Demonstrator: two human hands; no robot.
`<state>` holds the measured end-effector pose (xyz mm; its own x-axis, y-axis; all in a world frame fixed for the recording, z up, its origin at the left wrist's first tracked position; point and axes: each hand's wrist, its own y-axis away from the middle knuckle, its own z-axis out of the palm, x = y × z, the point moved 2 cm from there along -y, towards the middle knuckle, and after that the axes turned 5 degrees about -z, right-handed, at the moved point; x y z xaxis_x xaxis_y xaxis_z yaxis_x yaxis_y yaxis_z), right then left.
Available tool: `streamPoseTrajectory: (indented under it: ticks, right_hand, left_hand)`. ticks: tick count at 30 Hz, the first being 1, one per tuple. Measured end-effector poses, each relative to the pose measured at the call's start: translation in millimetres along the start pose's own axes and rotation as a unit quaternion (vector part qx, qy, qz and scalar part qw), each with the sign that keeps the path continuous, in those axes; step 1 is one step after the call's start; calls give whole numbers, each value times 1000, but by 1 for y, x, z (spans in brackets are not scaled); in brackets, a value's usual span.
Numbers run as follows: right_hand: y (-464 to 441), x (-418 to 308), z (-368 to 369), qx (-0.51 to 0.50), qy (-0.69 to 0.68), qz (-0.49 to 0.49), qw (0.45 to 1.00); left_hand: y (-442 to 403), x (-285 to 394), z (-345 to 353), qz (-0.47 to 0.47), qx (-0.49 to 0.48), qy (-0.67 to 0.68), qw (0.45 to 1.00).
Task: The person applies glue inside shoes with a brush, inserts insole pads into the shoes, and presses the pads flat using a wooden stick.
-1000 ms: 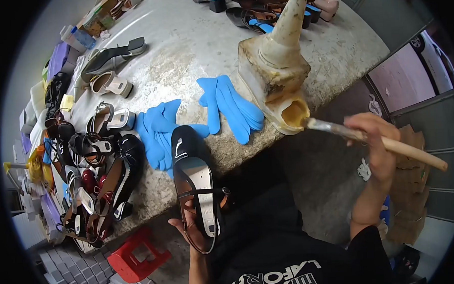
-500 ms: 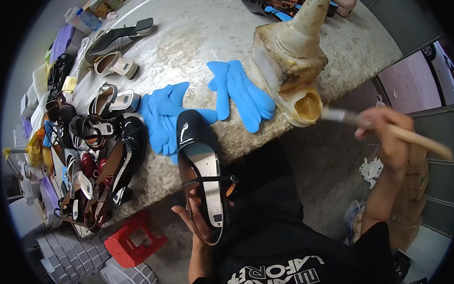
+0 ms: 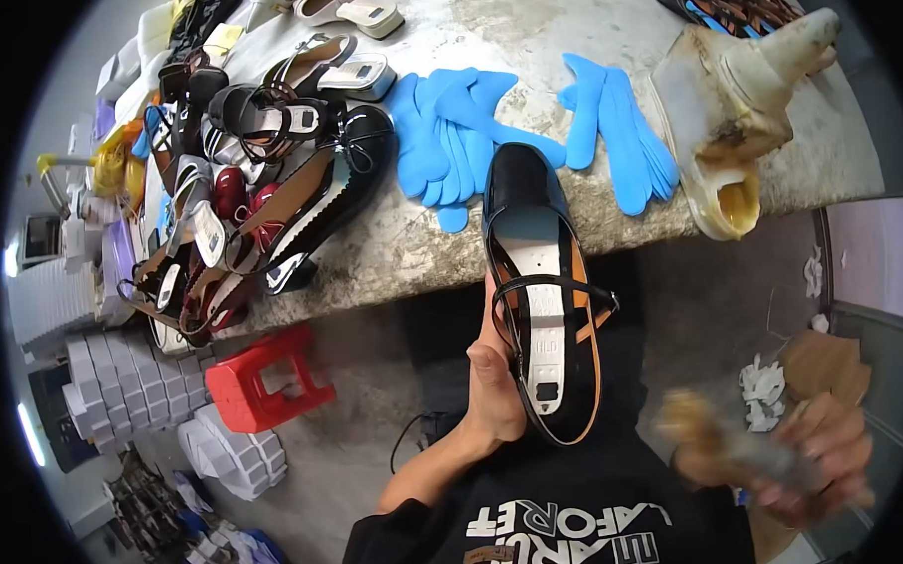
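1. The step in hand reads as brush work on a black shoe [image 3: 521,180]: the shoe is presented with its pale inner sole facing up, and the brush [image 3: 720,437] hangs in the air to its right, not touching it. The brush also stands well apart from the stained container [image 3: 713,94], whose amber-lined mouth faces the table's near edge.
2. Judged from this pose, bringing bristles to the inner sole would call for a short leftward reach, the shoe kept steady, and care to pass under or around the thin strap that crosses the footbed.
3. The left hand [image 3: 495,395] grasps the shoe from beneath and from its left side, thumb upright along the flank, other fingers mostly hidden behind it. The forearm comes up from the lower left; the toe points away from the body, over the edge of the worktable [image 3: 372,275] as seen from above.
4. The right hand [image 3: 826,458] grips the brush at the lower right, near the body, bristles pointing left. It is badly blurred, so the exact finger placement cannot be told.
5. Beyond the shoe's toe lie blue insoles [image 3: 621,142], in two groups; a heap of other shoes [image 3: 289,188] sits left.
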<state>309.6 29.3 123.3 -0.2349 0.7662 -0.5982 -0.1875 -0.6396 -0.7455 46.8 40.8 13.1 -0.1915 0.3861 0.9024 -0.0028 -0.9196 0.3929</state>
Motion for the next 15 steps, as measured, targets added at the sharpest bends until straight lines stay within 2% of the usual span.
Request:
streamPoseTrajectory:
  ticks: [1, 3, 4, 6, 7, 10, 12, 14, 15]
  right_hand:
    - [1, 2, 20, -39, -29, 16, 999]
    - [-2, 15, 54, -166, 216, -64, 960]
    - [-2, 15, 63, -171, 217, -64, 959]
    - [1, 17, 77, -208, 302, 19, 930]
    - [2, 23, 81, -214, 316, -15, 924]
    - [22, 39, 93, -202, 366, 12, 908]
    - [33, 76, 102, -192, 397, -38, 897]
    - [32, 120, 109, -237, 416, 1, 878]
    - [40, 138, 108, -195, 406, 20, 893]
  left_hand:
    - [1, 2, 2, 0, 1, 9, 1000]
    - [1, 4, 2, -4, 4, 22, 1000]
    - [-1, 5, 2, 7, -2, 29, 1000]
    - [-1, 4, 1, 15, -5, 43, 999]
    - [0, 1, 0, 6, -12, 49, 999]
    - [-1, 2, -3, -1, -22, 51, 998]
    - [-2, 0, -7, 44, -59, 61, 995]
    - [-3, 1, -6, 30, -57, 79, 995]
    - [-5, 3, -7, 47, -53, 66, 995]
